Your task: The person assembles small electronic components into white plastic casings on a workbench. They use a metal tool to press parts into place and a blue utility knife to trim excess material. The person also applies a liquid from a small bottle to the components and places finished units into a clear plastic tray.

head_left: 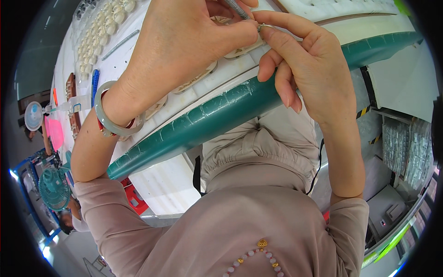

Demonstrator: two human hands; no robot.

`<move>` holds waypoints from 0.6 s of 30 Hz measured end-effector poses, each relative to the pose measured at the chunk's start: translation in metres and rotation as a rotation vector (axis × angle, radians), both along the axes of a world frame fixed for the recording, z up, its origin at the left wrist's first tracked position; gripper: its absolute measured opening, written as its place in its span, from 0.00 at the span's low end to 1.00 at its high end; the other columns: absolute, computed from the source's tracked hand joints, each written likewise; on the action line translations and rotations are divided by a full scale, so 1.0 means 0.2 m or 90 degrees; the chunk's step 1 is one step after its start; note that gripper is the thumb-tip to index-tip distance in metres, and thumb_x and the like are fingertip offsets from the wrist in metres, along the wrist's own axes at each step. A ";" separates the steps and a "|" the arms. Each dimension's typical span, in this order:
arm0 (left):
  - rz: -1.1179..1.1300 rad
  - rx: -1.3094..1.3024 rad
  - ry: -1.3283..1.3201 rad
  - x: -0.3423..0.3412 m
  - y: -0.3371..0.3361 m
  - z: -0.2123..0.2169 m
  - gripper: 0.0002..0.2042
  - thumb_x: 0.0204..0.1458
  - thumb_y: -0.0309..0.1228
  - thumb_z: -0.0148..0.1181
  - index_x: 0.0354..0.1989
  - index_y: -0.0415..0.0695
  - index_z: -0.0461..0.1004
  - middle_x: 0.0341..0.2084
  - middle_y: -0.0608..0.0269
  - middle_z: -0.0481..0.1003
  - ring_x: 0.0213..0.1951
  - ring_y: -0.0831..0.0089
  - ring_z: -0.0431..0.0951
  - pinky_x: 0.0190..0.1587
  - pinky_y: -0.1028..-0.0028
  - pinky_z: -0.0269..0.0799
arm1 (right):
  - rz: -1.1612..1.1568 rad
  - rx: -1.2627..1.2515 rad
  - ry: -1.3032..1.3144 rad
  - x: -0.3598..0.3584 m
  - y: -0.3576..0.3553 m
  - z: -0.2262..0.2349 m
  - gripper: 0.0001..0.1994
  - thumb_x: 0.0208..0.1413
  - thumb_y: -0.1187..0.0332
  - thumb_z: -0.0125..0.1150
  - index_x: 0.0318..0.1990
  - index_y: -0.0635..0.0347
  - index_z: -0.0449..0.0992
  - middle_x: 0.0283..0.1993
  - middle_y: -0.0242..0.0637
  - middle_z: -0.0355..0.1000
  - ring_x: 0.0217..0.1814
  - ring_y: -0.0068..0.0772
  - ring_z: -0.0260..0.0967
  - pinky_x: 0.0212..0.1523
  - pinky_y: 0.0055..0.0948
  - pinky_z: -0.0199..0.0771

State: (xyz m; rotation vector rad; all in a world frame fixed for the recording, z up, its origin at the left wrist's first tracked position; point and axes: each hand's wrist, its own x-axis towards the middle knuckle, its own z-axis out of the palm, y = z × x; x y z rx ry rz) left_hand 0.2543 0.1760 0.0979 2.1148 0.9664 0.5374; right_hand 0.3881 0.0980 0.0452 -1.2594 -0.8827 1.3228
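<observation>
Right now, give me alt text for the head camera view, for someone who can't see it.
Two hands meet at a white workbench with a green padded edge: the left hand holds a thin metal tool against a tiny ring-like part pinched by the right hand. A pale bangle circles the left wrist; beige plastic parts lie below.

My top: dusty-pink, short sleeves (106, 207), gathered front. Pale green bangle (107, 121) plus red cord on my left wrist. Bead necklace (258, 258), gold charm.

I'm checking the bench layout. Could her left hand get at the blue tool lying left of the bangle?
Probably yes: the blue tool lies uncovered on the white table, beside the left hand, though that hand is busy holding a thin metal tool.
</observation>
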 end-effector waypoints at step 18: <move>-0.018 0.018 -0.027 -0.04 0.04 -0.02 0.08 0.42 0.21 0.62 0.29 0.37 0.68 0.20 0.67 0.73 0.22 0.87 0.70 0.23 0.87 0.65 | -0.072 0.027 0.013 -0.08 0.03 -0.01 0.13 0.53 0.72 0.47 0.41 0.73 0.70 0.21 0.46 0.72 0.13 0.27 0.68 0.13 0.23 0.69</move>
